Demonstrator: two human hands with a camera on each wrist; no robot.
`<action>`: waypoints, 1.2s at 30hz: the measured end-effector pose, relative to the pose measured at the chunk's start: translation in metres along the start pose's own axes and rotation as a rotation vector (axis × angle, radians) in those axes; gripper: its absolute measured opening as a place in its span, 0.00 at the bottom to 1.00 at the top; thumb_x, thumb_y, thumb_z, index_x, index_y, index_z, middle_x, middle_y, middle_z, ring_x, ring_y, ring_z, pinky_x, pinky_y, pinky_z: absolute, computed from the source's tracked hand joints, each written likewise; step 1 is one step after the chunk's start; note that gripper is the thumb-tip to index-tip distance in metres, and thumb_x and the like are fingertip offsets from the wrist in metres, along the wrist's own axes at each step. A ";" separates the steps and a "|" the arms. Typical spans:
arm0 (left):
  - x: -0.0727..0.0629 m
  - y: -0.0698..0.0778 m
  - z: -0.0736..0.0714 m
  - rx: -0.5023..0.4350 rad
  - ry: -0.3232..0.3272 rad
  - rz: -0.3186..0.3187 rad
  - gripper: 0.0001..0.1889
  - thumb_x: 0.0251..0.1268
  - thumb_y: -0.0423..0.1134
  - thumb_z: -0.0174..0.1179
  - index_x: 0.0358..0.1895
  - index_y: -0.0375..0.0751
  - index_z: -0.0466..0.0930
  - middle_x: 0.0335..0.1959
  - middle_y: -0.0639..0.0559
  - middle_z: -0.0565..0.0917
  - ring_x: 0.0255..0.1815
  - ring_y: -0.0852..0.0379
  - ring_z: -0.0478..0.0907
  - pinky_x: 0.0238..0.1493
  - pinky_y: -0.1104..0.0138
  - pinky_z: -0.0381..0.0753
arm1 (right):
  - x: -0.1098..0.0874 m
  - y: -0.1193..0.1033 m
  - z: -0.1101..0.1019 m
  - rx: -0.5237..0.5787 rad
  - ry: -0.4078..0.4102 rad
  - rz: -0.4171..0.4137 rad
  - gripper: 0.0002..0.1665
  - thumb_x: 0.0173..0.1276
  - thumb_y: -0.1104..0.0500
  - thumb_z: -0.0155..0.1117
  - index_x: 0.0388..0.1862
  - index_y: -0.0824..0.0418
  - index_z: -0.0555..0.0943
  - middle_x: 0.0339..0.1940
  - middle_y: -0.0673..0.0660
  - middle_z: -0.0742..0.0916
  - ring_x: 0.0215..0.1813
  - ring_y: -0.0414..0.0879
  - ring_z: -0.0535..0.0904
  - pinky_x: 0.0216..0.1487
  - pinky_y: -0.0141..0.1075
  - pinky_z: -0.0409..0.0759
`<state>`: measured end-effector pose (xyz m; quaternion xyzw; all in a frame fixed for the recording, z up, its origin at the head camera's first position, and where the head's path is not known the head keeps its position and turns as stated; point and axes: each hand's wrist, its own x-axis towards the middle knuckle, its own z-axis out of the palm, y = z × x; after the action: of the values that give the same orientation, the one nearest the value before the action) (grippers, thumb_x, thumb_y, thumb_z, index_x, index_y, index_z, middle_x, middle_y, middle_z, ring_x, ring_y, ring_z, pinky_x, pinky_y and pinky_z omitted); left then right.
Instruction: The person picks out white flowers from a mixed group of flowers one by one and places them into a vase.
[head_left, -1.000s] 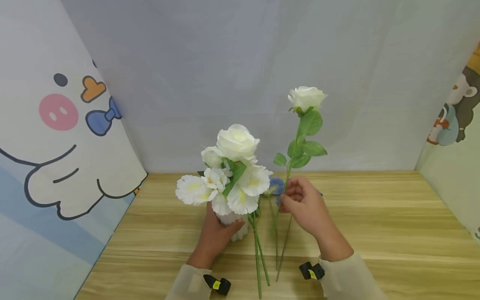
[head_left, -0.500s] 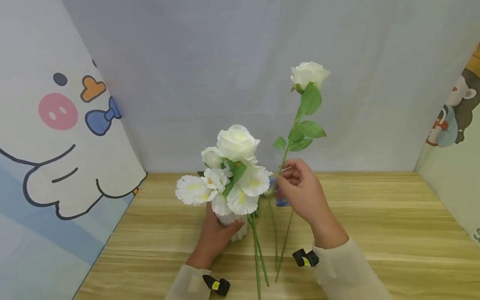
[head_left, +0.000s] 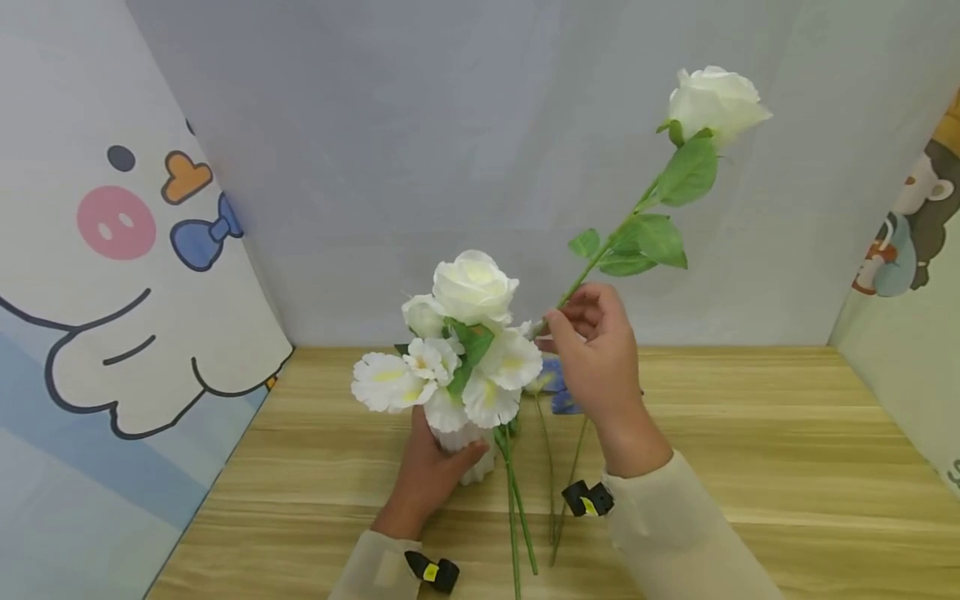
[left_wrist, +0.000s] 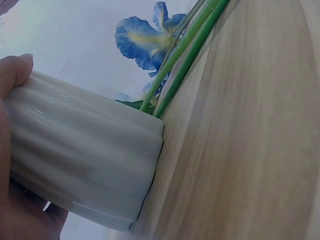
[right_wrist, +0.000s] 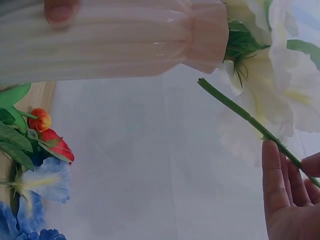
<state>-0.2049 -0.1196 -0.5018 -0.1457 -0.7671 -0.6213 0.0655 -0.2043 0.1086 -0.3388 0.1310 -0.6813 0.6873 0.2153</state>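
My left hand [head_left: 431, 475] grips a white ribbed vase [left_wrist: 90, 150] that stands upright on the table. A full white rose [head_left: 476, 287], a smaller white bloom [head_left: 423, 317] and ruffled white petals with yellow centres [head_left: 386, 379] spill over its mouth. Between thumb and fingers, my right hand [head_left: 603, 383] pinches the stem of another white rose [head_left: 716, 104], its head leaning up to the right. In the right wrist view, the lower end of this green stem [right_wrist: 230, 104] is outside the vase, beside its rim and the white petals.
Loose green stems [head_left: 517, 517] lie on the wooden table [head_left: 750, 467], just right of the vase. Blue flowers [head_left: 562, 400] lie behind them. The right wrist view also shows a red flower [right_wrist: 57, 145] there. A pale cloth wall [head_left: 337, 167] closes off the back.
My right hand has risen and shifted slightly left toward the vase's flowers. The rose it holds has gone up and tipped to the right. My left hand and the vase have stayed put.
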 end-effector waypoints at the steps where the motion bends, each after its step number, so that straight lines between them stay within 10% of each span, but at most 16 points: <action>1: 0.000 0.000 0.000 0.003 0.001 -0.003 0.48 0.59 0.41 0.77 0.76 0.63 0.52 0.69 0.52 0.69 0.68 0.49 0.69 0.68 0.45 0.65 | 0.000 0.000 0.001 0.015 0.012 -0.010 0.11 0.78 0.68 0.57 0.54 0.66 0.68 0.41 0.65 0.80 0.42 0.56 0.85 0.44 0.45 0.87; 36: -0.001 0.003 0.000 0.008 -0.006 -0.014 0.46 0.60 0.44 0.77 0.74 0.58 0.53 0.68 0.51 0.69 0.67 0.49 0.70 0.68 0.46 0.67 | 0.007 -0.005 0.029 0.071 0.043 -0.059 0.11 0.77 0.71 0.58 0.53 0.65 0.70 0.40 0.61 0.81 0.43 0.60 0.82 0.43 0.39 0.85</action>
<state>-0.2035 -0.1195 -0.4989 -0.1420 -0.7707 -0.6184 0.0595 -0.2111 0.0809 -0.3305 0.1439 -0.6475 0.7071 0.2452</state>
